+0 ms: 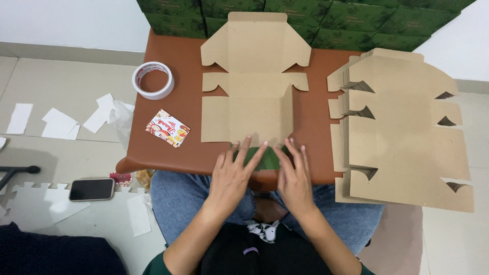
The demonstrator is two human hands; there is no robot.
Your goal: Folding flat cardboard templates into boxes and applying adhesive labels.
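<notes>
A flat brown cardboard box blank [252,86] lies unfolded on a small brown table [186,102], plain side up. Its near flap [262,159] is folded up and back, showing its green printed side. My left hand [232,175] and my right hand [294,175] both press flat on that green flap at the table's near edge, fingers spread and pointing away from me. Neither hand grips anything. My knees in blue jeans [175,198] are under the table.
A stack of several identical flat blanks [407,132] lies at the right. A roll of white tape [153,80] and a colourful card [167,128] sit on the table's left part. Green boxes [356,20] are stacked behind. A phone [91,189] and paper scraps [61,122] lie on the floor.
</notes>
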